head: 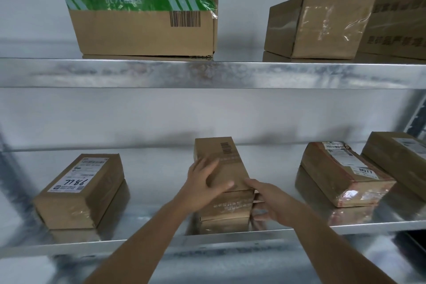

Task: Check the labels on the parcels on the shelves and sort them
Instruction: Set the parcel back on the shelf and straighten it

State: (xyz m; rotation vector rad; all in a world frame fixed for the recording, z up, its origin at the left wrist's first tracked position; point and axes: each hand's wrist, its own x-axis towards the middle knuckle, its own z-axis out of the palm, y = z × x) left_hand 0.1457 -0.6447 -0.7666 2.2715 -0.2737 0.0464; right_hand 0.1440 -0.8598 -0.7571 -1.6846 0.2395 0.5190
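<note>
metal shelves [207,74], seemingly cardboard parcels [80,191]

Shelves [207,74]: galvanised sheet metal, mottled, semi-glossy, reflective. Centre parcel [221,163]: matt brown cardboard, smooth. Right parcel [341,175]: cardboard under glossy clear tape, paper label. Left parcel [80,189]: cardboard, white paper label. Upper box [145,30]: corrugated cardboard w/ glossy green plastic tape.

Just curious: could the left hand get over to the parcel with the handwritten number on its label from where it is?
Probably yes. The left hand rests on the middle parcel, and only bare shelf lies between it and the numbered parcel.
</note>
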